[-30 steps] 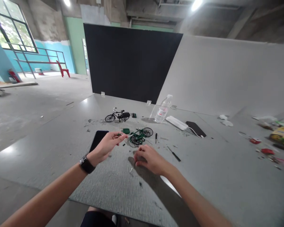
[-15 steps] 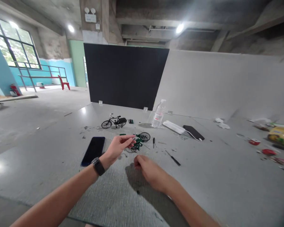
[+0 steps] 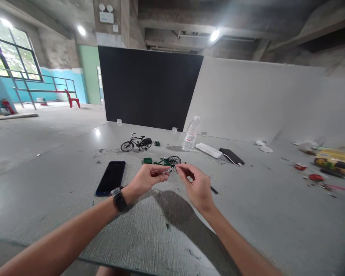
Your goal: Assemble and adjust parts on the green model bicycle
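Note:
Between thumb and fingertips, my left hand [image 3: 146, 177] pinches a small silver part [image 3: 169, 171], shaped like a model-bike handlebar. My right hand [image 3: 197, 184] meets it from the other side, thumb and forefinger pressed together at the part's right end. Just beyond the hands a green model bicycle [image 3: 174, 159] lies on the table, its lower portion hidden by my fingers. A small green box-shaped piece [image 3: 147, 160] rests left of it. Farther back stands a black model bicycle [image 3: 136, 143], upright, with small dark pieces [image 3: 157, 143] beside it.
A dark phone [image 3: 111, 178] lies left of my hands. Behind to the right are a water bottle [image 3: 190, 134], a white power bank [image 3: 209, 150] and a black phone-like slab [image 3: 231, 156]. A dark tool [image 3: 214, 190] shows partly past my right hand. Assorted small items [image 3: 316, 177] lie far right.
My right hand has risen from the table and come forward to the silver part in my left hand. The left hand has moved slightly right, and the view has shifted a little.

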A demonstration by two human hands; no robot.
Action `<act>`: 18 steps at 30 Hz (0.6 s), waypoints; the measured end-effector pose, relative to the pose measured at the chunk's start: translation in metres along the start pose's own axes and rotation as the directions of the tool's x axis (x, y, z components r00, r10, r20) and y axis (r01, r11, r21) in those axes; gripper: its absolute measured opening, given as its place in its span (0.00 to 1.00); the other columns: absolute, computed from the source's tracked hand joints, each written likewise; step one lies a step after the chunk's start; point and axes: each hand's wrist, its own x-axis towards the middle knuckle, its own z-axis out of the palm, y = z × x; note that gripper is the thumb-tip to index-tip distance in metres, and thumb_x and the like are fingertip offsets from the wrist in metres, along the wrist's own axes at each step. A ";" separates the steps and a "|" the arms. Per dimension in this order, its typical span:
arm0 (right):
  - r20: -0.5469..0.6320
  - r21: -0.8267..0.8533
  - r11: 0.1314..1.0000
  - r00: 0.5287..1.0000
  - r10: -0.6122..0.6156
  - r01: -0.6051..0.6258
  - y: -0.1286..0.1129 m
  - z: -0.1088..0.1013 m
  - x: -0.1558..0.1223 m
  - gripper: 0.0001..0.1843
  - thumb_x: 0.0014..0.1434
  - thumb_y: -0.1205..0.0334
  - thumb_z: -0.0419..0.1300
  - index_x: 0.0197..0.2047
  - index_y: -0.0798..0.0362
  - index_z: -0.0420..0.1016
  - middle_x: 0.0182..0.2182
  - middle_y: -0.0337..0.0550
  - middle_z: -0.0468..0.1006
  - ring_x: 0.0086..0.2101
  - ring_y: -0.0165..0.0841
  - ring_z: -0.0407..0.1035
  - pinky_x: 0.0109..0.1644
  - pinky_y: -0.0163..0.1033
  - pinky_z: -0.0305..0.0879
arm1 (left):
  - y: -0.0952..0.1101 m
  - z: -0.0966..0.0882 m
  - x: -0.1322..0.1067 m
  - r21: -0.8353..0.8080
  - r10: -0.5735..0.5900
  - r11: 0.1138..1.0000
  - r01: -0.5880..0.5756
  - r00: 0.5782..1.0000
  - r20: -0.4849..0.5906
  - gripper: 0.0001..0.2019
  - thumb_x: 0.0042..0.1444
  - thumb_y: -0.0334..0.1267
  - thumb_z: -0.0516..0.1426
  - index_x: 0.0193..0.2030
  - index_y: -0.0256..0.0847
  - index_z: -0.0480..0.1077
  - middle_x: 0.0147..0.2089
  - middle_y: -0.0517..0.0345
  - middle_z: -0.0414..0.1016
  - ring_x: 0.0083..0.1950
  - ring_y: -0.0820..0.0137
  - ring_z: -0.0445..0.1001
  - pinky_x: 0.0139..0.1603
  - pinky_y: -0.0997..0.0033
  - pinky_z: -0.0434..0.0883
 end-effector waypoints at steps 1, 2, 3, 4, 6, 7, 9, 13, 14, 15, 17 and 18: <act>0.021 -0.018 1.000 1.000 -0.011 0.012 0.000 -0.001 0.000 0.12 0.66 0.54 0.56 0.42 0.50 0.78 0.38 0.46 0.82 0.35 0.37 0.73 0.40 0.41 0.70 | 0.001 0.000 -0.001 0.010 0.003 1.000 -0.004 1.000 0.014 0.19 0.51 0.33 0.67 0.51 0.38 0.77 0.47 0.47 0.81 0.47 0.63 0.78 0.50 0.61 0.73; 0.039 -0.037 0.999 0.999 -0.024 0.026 0.000 -0.001 0.000 0.12 0.66 0.54 0.56 0.42 0.50 0.78 0.38 0.46 0.82 0.35 0.37 0.73 0.40 0.42 0.70 | 0.001 0.001 -0.001 0.016 0.010 1.000 -0.010 1.000 0.027 0.19 0.51 0.33 0.67 0.51 0.38 0.77 0.48 0.47 0.81 0.48 0.63 0.78 0.51 0.60 0.73; 0.051 -0.055 0.998 0.998 -0.036 0.039 0.001 -0.001 0.000 0.12 0.66 0.54 0.56 0.42 0.49 0.79 0.38 0.46 0.82 0.34 0.37 0.73 0.40 0.42 0.70 | 0.001 0.001 -0.002 0.020 0.018 1.000 -0.018 0.999 0.040 0.19 0.51 0.33 0.67 0.52 0.38 0.77 0.48 0.47 0.81 0.48 0.62 0.78 0.51 0.60 0.73; 0.056 -0.069 0.996 0.997 -0.045 0.049 0.001 -0.002 0.000 0.13 0.66 0.54 0.55 0.42 0.49 0.79 0.38 0.46 0.82 0.34 0.37 0.73 0.40 0.42 0.70 | 0.002 0.001 -0.002 0.020 0.022 1.000 -0.023 0.998 0.051 0.19 0.51 0.32 0.67 0.52 0.39 0.77 0.48 0.47 0.80 0.48 0.62 0.78 0.51 0.59 0.73; 0.053 -0.084 0.995 0.997 -0.055 0.060 0.002 -0.002 0.001 0.12 0.66 0.54 0.55 0.42 0.49 0.79 0.38 0.45 0.82 0.34 0.37 0.73 0.40 0.42 0.70 | 0.001 0.002 -0.003 0.014 0.017 1.000 -0.018 0.997 0.069 0.19 0.51 0.32 0.67 0.52 0.39 0.77 0.47 0.47 0.81 0.47 0.63 0.78 0.51 0.59 0.73; 0.051 -0.087 0.994 0.997 -0.061 0.066 0.003 -0.002 0.001 0.12 0.66 0.54 0.55 0.42 0.48 0.79 0.38 0.45 0.82 0.34 0.37 0.73 0.40 0.42 0.70 | 0.001 0.002 -0.003 0.006 0.012 1.000 -0.012 0.997 0.074 0.20 0.51 0.32 0.67 0.52 0.40 0.77 0.46 0.48 0.81 0.46 0.63 0.78 0.51 0.59 0.73; 0.061 -0.091 0.993 0.995 -0.075 0.081 0.005 -0.002 0.002 0.12 0.66 0.55 0.55 0.41 0.48 0.79 0.37 0.44 0.81 0.34 0.37 0.73 0.40 0.42 0.70 | 0.000 0.002 -0.003 -0.025 -0.002 1.000 0.004 0.997 0.074 0.20 0.50 0.32 0.67 0.52 0.40 0.77 0.45 0.48 0.81 0.45 0.64 0.78 0.50 0.58 0.72; 0.067 -0.090 0.992 0.995 -0.079 0.085 0.007 -0.004 0.002 0.11 0.66 0.57 0.56 0.41 0.49 0.79 0.36 0.44 0.81 0.34 0.36 0.73 0.40 0.41 0.69 | -0.002 0.002 -0.003 -0.095 -0.025 0.995 0.032 0.997 0.078 0.20 0.50 0.33 0.68 0.51 0.40 0.77 0.45 0.49 0.80 0.45 0.66 0.77 0.51 0.60 0.71; 0.063 -0.089 0.993 0.995 -0.078 0.083 0.008 -0.005 0.002 0.10 0.66 0.57 0.56 0.41 0.49 0.79 0.36 0.44 0.81 0.34 0.36 0.73 0.40 0.41 0.69 | -0.003 0.002 -0.003 -0.102 -0.026 0.994 0.034 0.997 0.079 0.20 0.50 0.32 0.67 0.51 0.40 0.77 0.45 0.49 0.80 0.44 0.67 0.76 0.51 0.62 0.70; 0.061 -0.089 0.993 0.995 -0.078 0.084 0.008 -0.005 0.002 0.10 0.66 0.57 0.56 0.41 0.49 0.79 0.36 0.44 0.81 0.34 0.36 0.73 0.40 0.41 0.69 | -0.003 0.002 -0.003 -0.107 -0.027 0.994 0.036 0.996 0.079 0.19 0.50 0.32 0.67 0.51 0.41 0.77 0.44 0.50 0.80 0.44 0.67 0.76 0.50 0.63 0.70; 0.063 -0.092 0.992 0.994 -0.086 0.092 0.008 -0.006 0.002 0.10 0.66 0.57 0.56 0.41 0.49 0.79 0.36 0.44 0.81 0.33 0.36 0.73 0.40 0.41 0.69 | -0.003 0.002 -0.003 -0.120 -0.031 0.992 0.041 0.996 0.082 0.19 0.50 0.32 0.68 0.51 0.41 0.78 0.44 0.51 0.79 0.43 0.69 0.75 0.50 0.64 0.69; 0.066 -0.098 0.990 0.994 -0.092 0.098 0.008 -0.006 0.001 0.10 0.66 0.57 0.56 0.41 0.49 0.79 0.36 0.44 0.81 0.33 0.36 0.72 0.40 0.41 0.69 | -0.003 0.002 -0.004 -0.129 -0.034 0.991 0.045 0.996 0.086 0.19 0.50 0.32 0.68 0.50 0.41 0.78 0.43 0.51 0.79 0.42 0.69 0.75 0.49 0.65 0.69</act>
